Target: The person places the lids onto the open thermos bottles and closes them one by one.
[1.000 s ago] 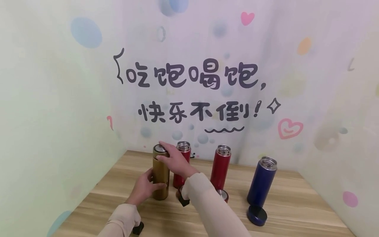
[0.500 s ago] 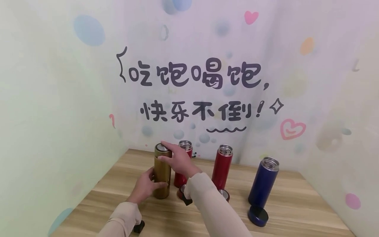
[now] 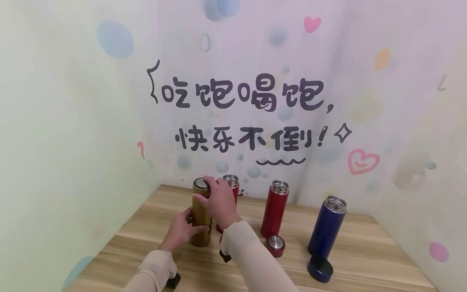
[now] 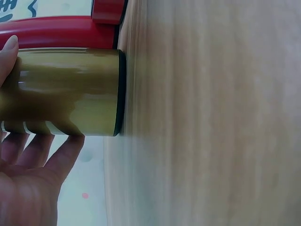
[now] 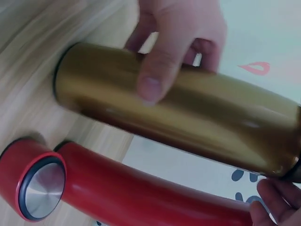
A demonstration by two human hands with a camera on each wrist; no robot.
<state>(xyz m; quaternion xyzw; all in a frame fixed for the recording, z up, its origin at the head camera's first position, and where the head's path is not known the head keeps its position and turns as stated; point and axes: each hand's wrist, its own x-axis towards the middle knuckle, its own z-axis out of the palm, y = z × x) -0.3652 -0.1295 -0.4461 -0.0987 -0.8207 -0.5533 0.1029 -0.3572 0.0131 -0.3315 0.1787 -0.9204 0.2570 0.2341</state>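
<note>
A gold thermos point(image 3: 200, 213) stands upright at the table's left. My left hand point(image 3: 180, 231) grips its lower body, with the thumb on the near side and the fingers round the far side. My right hand point(image 3: 221, 202) holds the lid point(image 3: 201, 183) at the top, which sits on the thermos. In the right wrist view the left thumb lies across the gold body point(image 5: 202, 113), and right-hand fingertips point(image 5: 273, 197) show by its top end. The left wrist view shows the black base rim close to the tabletop.
Just behind stands an uncapped red thermos point(image 3: 232, 180), partly hidden; its red lid point(image 5: 44, 188) lies beside its base. Farther right are another uncapped red thermos point(image 3: 274, 209) with its lid point(image 3: 275, 245), and an uncapped blue thermos point(image 3: 327, 229) with its lid point(image 3: 320, 268).
My right hand has turned on the gold thermos's lid, its wrist swinging left and lower and its knuckles rising. The left hand keeps its grip. The view has shifted slightly.
</note>
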